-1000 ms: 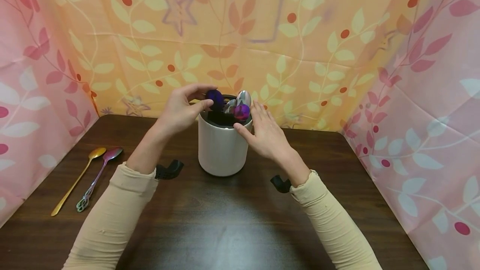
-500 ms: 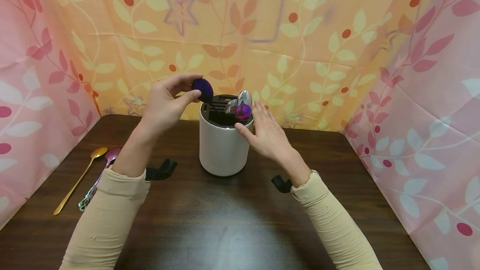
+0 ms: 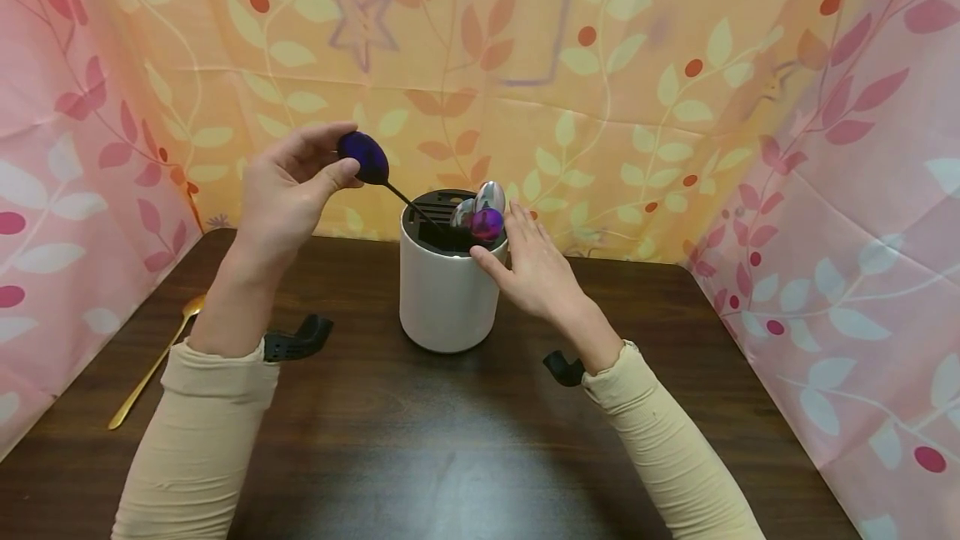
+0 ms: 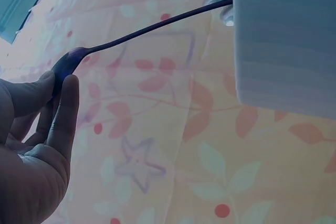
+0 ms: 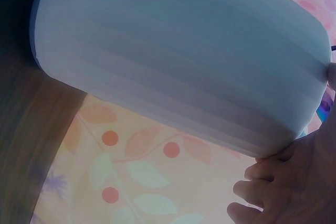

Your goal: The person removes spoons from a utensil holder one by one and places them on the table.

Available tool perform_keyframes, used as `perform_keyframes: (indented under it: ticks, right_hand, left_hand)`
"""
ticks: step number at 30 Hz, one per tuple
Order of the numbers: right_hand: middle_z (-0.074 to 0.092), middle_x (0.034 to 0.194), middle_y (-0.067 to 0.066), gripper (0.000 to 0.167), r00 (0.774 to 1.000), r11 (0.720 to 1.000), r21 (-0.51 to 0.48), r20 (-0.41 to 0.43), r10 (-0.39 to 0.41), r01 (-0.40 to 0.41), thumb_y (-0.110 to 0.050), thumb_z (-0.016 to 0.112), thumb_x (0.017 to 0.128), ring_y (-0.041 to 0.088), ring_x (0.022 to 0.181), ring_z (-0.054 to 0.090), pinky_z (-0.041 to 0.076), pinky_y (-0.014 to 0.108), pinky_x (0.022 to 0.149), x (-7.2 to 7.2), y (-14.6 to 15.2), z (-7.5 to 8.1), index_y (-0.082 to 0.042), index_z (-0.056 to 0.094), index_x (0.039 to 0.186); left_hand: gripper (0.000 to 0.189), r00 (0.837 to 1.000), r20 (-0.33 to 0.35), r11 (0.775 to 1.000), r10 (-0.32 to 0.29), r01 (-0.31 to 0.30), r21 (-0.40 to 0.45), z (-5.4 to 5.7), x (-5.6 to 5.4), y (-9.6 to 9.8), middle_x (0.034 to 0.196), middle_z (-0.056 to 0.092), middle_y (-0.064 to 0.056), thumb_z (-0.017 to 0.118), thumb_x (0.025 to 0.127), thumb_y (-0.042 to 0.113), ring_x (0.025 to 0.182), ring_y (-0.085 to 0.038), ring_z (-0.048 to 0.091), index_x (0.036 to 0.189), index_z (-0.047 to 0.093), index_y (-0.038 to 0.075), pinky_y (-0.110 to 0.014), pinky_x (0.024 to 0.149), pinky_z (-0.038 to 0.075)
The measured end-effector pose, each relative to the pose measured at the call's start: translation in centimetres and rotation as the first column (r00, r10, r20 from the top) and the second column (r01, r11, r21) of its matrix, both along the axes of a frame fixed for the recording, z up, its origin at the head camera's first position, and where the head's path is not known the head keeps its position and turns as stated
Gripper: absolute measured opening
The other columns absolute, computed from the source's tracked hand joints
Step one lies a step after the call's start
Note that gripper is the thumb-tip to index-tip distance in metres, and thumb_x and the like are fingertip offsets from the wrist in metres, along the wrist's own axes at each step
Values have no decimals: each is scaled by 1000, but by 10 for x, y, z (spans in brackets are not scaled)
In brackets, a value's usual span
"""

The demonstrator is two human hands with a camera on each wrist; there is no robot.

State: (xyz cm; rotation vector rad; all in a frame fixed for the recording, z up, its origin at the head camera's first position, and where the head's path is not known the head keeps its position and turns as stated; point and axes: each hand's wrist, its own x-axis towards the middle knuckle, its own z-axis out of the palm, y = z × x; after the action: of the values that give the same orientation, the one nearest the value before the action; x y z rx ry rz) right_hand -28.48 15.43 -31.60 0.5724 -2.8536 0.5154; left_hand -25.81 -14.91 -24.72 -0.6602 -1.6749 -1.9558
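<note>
My left hand (image 3: 281, 190) pinches the bowl of a dark blue-purple spoon (image 3: 371, 161) between thumb and fingers. The spoon leans out to the left, its thin handle (image 4: 157, 25) slanting down into the slotted black top of a white cylindrical utensil holder (image 3: 447, 298). The handle's lower end is hidden inside. With fingers extended and thumb spread at the rim, my right hand (image 3: 536, 265) rests against the holder's right side. Between the hands, a purple-pink spoon (image 3: 487, 225) and silvery spoons (image 3: 491, 197) stand bowl-up in the holder.
A gold spoon (image 3: 150, 373) lies on the dark wooden table (image 3: 450, 457) at the left, partly behind my left forearm. Leaf-patterned cloth (image 3: 480, 65) hangs behind the table and along both sides. A black wrist mount (image 3: 300, 340) sticks out from the left cuff.
My left hand has moved left and up, drawing the dark spoon partway out so its handle shows. The left forearm now covers the iridescent spoon on the table. My right hand stays put.
</note>
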Motion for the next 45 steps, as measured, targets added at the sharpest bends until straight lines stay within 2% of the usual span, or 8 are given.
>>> perform_keyframes:
  ticks: [7,18,25,29,33,37,41,45]
  right_hand:
    - [7,175,10,101,1000,1000,2,-2,4,-4,-80,29,99,24,161,4,3,40,130,-1,1,-1,-8,13,167]
    - [5,175,9,102,1000,1000,3,0,7,-7,-81,28,98,25,161,3,2,40,130,0,0,0,-8,11,167]
    - [4,175,7,102,1000,1000,2,-3,9,-9,-81,28,98,24,161,3,3,43,130,-1,0,0,-8,11,167]
    - [4,175,7,102,1000,1000,-2,-2,7,-7,-81,29,98,24,161,3,3,43,130,-1,1,0,-8,12,167]
    - [4,175,7,102,1000,1000,-3,6,4,-4,-81,29,98,24,161,2,2,41,130,-1,2,0,-8,11,167]
    - [3,175,7,102,1000,1000,4,7,0,0,-81,28,99,24,161,1,1,40,130,0,3,1,-7,11,167]
    - [4,175,8,101,1000,1000,4,7,1,-1,-80,29,99,24,161,2,1,39,130,0,2,1,-6,11,167]
    - [4,175,9,100,1000,1000,0,5,10,-10,-79,29,100,25,161,2,2,40,130,-1,1,1,-7,11,167]
  left_hand:
    - [34,999,-6,990,-35,35,139,1,4,-15,109,72,-13,72,91,-8,92,-21,70,125,72,-4,-26,83,62]
    - [35,997,-33,945,-64,71,318,0,10,-41,105,73,-16,69,89,-15,91,-23,72,124,68,-13,-29,79,63]
    - [40,980,9,894,-198,177,412,-1,13,-64,102,73,-18,68,88,-18,90,-26,73,127,65,-14,-31,79,63]
    - [38,973,23,884,-231,200,422,-2,16,-77,102,73,-19,65,89,-21,91,-26,74,128,65,-15,-32,79,63]
    - [38,969,30,896,-246,215,389,-6,18,-87,100,74,-20,62,90,-23,89,-26,74,127,64,-17,-31,78,64]
    - [37,971,84,932,-223,187,310,-15,17,-97,100,76,-17,62,91,-22,87,-23,75,127,67,-13,-28,78,63]
    - [36,970,186,976,-157,123,182,-28,16,-106,101,78,-9,65,93,-17,88,-15,75,125,73,-4,-22,78,61]
    - [33,958,278,997,-68,59,39,-42,13,-114,99,79,-2,70,93,-10,81,-12,75,123,76,4,-18,76,60]
